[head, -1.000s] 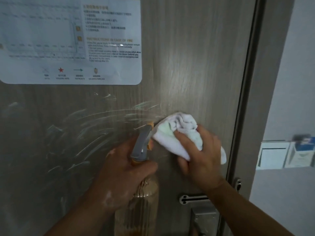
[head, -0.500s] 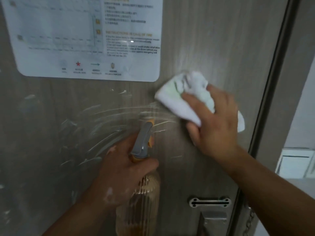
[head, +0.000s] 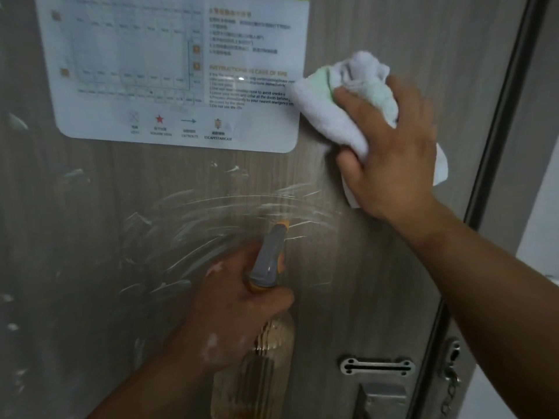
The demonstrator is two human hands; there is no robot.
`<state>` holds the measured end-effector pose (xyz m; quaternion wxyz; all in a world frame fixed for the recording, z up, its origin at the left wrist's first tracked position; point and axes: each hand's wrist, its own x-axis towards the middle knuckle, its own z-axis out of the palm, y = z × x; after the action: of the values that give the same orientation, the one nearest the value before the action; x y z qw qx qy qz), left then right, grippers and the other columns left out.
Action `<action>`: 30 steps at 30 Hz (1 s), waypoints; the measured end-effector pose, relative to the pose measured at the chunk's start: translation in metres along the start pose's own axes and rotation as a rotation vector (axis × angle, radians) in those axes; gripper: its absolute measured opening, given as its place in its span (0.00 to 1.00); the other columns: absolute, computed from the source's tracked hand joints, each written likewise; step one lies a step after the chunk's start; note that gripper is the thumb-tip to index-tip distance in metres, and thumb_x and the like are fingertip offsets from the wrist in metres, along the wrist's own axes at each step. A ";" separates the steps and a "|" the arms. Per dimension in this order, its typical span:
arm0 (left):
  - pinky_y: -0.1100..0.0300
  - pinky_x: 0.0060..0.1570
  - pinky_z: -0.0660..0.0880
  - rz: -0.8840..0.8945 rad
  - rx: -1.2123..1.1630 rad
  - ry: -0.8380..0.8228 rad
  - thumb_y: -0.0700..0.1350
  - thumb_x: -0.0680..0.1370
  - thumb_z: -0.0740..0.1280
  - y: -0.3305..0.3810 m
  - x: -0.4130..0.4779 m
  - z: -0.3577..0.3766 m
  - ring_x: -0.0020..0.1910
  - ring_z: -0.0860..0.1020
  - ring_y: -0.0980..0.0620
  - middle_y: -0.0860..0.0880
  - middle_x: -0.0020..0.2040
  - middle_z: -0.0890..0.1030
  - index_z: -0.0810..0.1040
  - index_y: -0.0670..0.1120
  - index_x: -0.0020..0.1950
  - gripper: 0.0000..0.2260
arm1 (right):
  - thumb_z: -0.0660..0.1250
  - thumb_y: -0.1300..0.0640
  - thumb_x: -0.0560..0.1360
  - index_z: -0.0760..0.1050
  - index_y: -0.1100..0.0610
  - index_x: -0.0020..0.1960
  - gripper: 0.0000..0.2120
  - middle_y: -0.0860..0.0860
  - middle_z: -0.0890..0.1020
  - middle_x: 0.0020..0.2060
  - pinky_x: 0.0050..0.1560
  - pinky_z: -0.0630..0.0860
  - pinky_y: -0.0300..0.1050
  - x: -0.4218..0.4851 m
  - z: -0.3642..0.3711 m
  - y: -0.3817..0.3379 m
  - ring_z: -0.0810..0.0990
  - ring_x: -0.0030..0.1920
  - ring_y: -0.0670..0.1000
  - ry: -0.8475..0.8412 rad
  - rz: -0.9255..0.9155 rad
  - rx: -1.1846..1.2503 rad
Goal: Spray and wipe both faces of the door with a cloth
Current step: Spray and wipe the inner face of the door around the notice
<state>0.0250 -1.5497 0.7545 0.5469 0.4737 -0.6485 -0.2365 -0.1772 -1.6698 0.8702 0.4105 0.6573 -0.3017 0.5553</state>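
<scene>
A wood-grain door (head: pixel 378 267) fills the view, with wet curved streaks across its middle. My right hand (head: pixel 390 149) grips a bunched white cloth (head: pixel 341 95) with a pale green patch and presses it to the door, right beside the lower right corner of a white evacuation notice (head: pixel 181 68). Lower down, my left hand (head: pixel 233 309) holds a clear spray bottle (head: pixel 266 346) by the neck. The bottle's grey and orange head (head: pixel 270 258) points at the door.
A metal chain-lock plate (head: pixel 376 366) and a lock fitting (head: pixel 381 400) sit low on the door's right side. The door's dark edge (head: pixel 496 140) runs down the right, with a chain (head: pixel 452 385) hanging near it and a pale wall beyond.
My right hand has carried the cloth up the door from beside the spray head to the notice's lower right corner. My left hand and the bottle have held their place.
</scene>
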 end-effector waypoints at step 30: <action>0.45 0.32 0.77 -0.016 -0.069 0.127 0.44 0.63 0.73 -0.015 -0.027 -0.043 0.27 0.77 0.47 0.49 0.26 0.77 0.83 0.56 0.45 0.12 | 0.70 0.40 0.77 0.75 0.44 0.74 0.26 0.59 0.80 0.65 0.56 0.74 0.63 -0.147 0.005 -0.043 0.80 0.59 0.66 -0.360 -0.350 0.027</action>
<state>0.0698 -1.5240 0.7414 0.6010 0.4740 -0.6001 -0.2326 -0.1681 -1.6622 0.7179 0.4312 0.7932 -0.2441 0.3540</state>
